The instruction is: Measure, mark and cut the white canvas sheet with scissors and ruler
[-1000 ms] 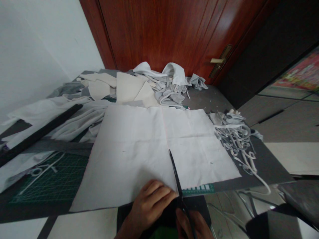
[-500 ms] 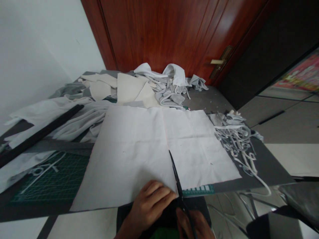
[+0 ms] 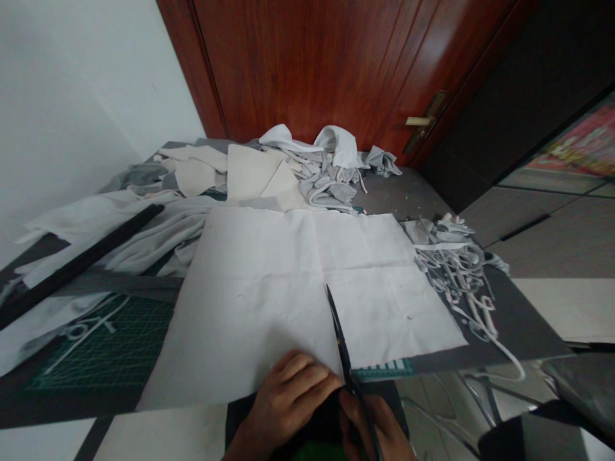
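A large white cloth point(image 3: 259, 288) lies spread over the table, its near edge overhanging the front. My left hand point(image 3: 295, 397) is closed on that near edge, fingers bent over the cloth just left of the scissors. In my right hand point(image 3: 377, 426) are black scissors point(image 3: 339, 333), gripped by the handles, with the blades pointing away from me along the cloth's middle crease. The upper blade lies over the cloth; the lower one is mostly hidden. Under the cloth's near edge a strip of green cutting mat point(image 3: 384, 368) shows.
Cream and grey fabric pieces point(image 3: 250, 169) are heaped at the back. A black bar point(image 3: 86, 262) lies across white cloth on the left, above a green cutting mat point(image 3: 120, 352). Tangled grey strips point(image 3: 456, 269) sit at the right. Behind stands a wooden door point(image 3: 307, 70).
The scissors have shifted slightly forward along the cloth, and my right hand has come up a little with them. My left hand stays at the near edge.
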